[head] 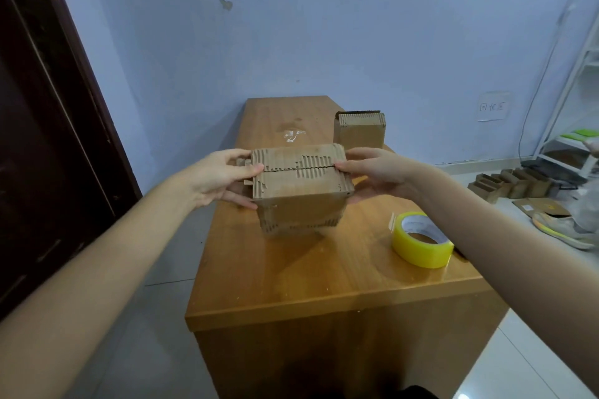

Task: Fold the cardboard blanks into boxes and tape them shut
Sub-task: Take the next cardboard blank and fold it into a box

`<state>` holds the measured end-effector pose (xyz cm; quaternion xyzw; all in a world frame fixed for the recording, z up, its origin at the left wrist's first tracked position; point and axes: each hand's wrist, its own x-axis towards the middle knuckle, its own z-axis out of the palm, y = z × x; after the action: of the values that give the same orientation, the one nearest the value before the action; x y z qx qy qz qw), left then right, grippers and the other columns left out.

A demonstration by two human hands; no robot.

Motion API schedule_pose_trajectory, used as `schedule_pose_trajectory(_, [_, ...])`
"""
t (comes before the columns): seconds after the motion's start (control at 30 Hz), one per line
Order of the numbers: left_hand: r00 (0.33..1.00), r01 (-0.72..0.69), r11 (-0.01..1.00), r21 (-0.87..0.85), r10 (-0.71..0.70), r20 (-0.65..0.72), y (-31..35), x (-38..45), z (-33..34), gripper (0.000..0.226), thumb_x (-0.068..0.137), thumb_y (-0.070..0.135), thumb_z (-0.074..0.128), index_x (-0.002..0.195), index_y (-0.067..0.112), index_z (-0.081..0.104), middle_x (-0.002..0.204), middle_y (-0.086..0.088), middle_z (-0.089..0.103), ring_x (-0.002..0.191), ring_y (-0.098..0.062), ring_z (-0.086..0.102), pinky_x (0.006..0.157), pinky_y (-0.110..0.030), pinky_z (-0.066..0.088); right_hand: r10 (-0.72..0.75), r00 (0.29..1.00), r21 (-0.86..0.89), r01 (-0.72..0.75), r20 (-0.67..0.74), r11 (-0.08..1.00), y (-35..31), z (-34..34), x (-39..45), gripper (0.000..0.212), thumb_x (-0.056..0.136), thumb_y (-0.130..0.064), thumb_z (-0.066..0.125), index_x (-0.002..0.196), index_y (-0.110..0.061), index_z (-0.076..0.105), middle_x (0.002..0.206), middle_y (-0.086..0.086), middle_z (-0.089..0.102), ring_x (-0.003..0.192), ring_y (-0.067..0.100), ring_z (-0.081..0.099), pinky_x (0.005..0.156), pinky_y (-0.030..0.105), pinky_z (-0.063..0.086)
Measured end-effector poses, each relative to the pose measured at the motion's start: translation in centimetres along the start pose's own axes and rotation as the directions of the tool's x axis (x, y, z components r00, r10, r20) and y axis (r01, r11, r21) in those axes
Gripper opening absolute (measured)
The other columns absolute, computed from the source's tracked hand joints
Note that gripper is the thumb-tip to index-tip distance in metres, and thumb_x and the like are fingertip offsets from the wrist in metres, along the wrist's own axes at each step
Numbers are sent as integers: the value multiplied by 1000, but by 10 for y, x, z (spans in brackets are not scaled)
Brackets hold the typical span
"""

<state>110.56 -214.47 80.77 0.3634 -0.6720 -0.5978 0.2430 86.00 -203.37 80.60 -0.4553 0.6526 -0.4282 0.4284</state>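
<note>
A small worn cardboard box (299, 186) is held just above the wooden table (311, 278), its two top flaps folded together with a seam across the middle. My left hand (222, 180) grips its left side, thumb on the top flap at the seam. My right hand (377, 173) grips the right side the same way, fingers under the box's edge. A roll of yellow tape (421, 240) lies on the table to the right, under my right forearm. A second cardboard box (359, 129) stands upright further back on the table.
A pile of flat cardboard pieces (509, 185) lies on the floor at the right, near a white shelf rack (570, 126) and a shoe (564, 230). A dark door (48, 139) stands at the left. The wall is close behind the table.
</note>
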Motion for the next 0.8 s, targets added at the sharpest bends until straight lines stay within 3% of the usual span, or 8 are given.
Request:
schedule_pose_trajectory(0.13, [976, -198, 980, -28, 195, -100, -19, -4, 9, 45, 86, 9, 64, 129, 16, 52, 117, -12, 62, 81, -27, 71, 56, -44, 59, -16, 1000, 112, 19, -24, 994, 5, 1, -4, 42, 91, -35, 60, 125, -14, 45, 122, 14, 55, 98, 36, 64, 74, 55, 57])
schedule_pose_trajectory(0.33, [862, -453, 884, 115, 467, -197, -38, -5, 25, 51, 85, -1, 62, 131, 17, 50, 123, 5, 52, 89, 14, 61, 58, -44, 58, 60, 980, 178, -26, -191, 984, 14, 9, 5, 61, 88, -60, 51, 132, -18, 42, 124, 15, 51, 111, 35, 54, 72, 48, 59])
schedule_pose_trajectory(0.4, [809, -525, 832, 178, 553, -200, -44, -5, 28, 52, 85, -2, 62, 128, 22, 50, 122, 11, 53, 99, 15, 58, 63, -39, 59, 103, 984, 232, -68, -143, 970, 17, 8, 8, 59, 84, -57, 55, 125, -15, 49, 122, 16, 52, 107, 36, 57, 76, 46, 58])
schedule_pose_trajectory(0.5, [746, -597, 745, 298, 652, -135, -55, -6, 29, 54, 82, 2, 65, 126, 28, 48, 126, 9, 53, 109, 17, 50, 83, -16, 52, 149, 986, 228, -162, 77, 960, 25, 5, 7, 44, 84, -52, 58, 109, -16, 55, 109, 16, 58, 103, 34, 60, 83, 47, 55])
schedule_pose_trajectory(0.6, [707, -627, 674, 391, 703, -79, -68, -4, 28, 55, 78, 12, 67, 125, 30, 46, 138, 4, 45, 114, 18, 46, 92, -8, 43, 131, 985, 202, -152, 113, 968, 41, 4, 10, 60, 72, -59, 68, 112, -17, 56, 108, 15, 64, 104, 31, 62, 87, 46, 54])
schedule_pose_trajectory(0.67, [729, -604, 706, 370, 677, -102, -80, 1, 28, 65, 77, 11, 69, 132, 28, 39, 144, 5, 38, 116, 16, 45, 93, -15, 47, 91, 987, 152, -111, 133, 982, 53, 5, 13, 85, 57, -63, 76, 124, -16, 51, 112, 14, 65, 104, 29, 64, 89, 46, 54])
schedule_pose_trajectory(0.73, [809, -515, 815, 266, 565, -164, -94, 5, 29, 83, 75, 9, 72, 142, 24, 27, 147, 5, 32, 114, 15, 47, 85, -17, 51, 69, 987, 144, -90, 146, 985, 67, 6, 17, 108, 50, -60, 83, 137, -15, 37, 121, 13, 63, 105, 26, 65, 88, 44, 55])
schedule_pose_trajectory(0.8, [867, -442, 869, 220, 477, -143, -112, 7, 27, 98, 69, 16, 74, 147, 25, 16, 151, 3, 26, 119, 6, 47, 84, -17, 52, 41, 991, 113, -56, 127, 992, 81, 9, 20, 112, 55, -52, 83, 144, -21, 23, 126, 9, 56, 106, 22, 64, 86, 37, 56])
